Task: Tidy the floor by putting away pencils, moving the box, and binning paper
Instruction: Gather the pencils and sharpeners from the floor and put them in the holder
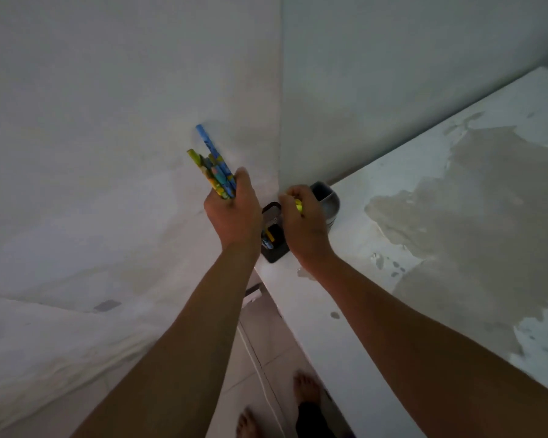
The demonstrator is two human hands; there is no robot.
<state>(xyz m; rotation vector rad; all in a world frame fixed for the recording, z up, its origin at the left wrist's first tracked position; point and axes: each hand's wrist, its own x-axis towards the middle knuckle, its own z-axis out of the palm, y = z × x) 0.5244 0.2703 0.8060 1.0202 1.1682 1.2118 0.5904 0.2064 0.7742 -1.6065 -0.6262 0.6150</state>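
Your left hand (pixel 234 213) grips a bunch of pencils (pixel 215 172) above the tabletop (pixel 424 216) corner, your right hand (pixel 304 222) pinches what looks like one yellow pencil (pixel 299 205) over the dark pencil holder (pixel 274 238), grey cup (pixel 328 200) just beside.

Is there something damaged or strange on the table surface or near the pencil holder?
Yes. The white table top has a large worn patch right of the black pencil holder, where its coating looks peeled, with small chips beside it.
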